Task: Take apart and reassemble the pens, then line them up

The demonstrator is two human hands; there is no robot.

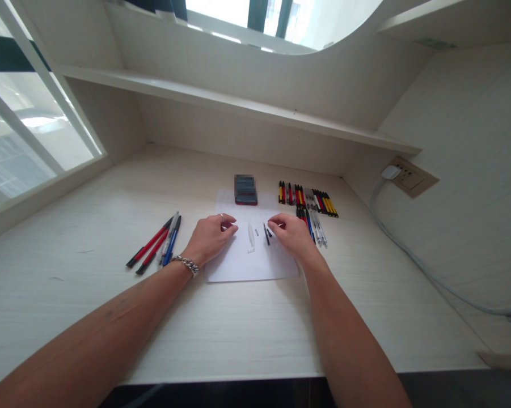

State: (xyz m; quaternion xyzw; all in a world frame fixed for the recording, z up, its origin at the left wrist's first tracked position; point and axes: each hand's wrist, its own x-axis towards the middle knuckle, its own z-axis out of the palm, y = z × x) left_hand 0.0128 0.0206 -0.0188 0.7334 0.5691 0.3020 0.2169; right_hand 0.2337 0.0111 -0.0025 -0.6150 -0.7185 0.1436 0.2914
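While both hands rest on the white sheet of paper point(255, 263) at the middle of the counter point(238, 334), a taken-apart pen lies between them. The left hand point(210, 235) sits with its fingers curled loosely and holding nothing that can be made out; the right hand point(291, 232) has its fingertips drawn together near a small dark piece point(269, 232), though whether they pinch it is too small to tell.

Between the hands lie a clear pen barrel point(250, 236) and, just beside it, a thin dark refill point(266, 234). Both have their long axis running away from the person, the refill tilted slightly — neither touches a hand.

These parts look light, stiff and smooth, likely to roll or skid on paper; the barrel would be best taken around its middle, the refill pinched near one end.

Loose red, blue and clear pens point(157, 245) lie well apart to the left, a row of pens point(308, 198) to the right behind the hand, and a dark phone point(245, 191) at the paper's far edge.
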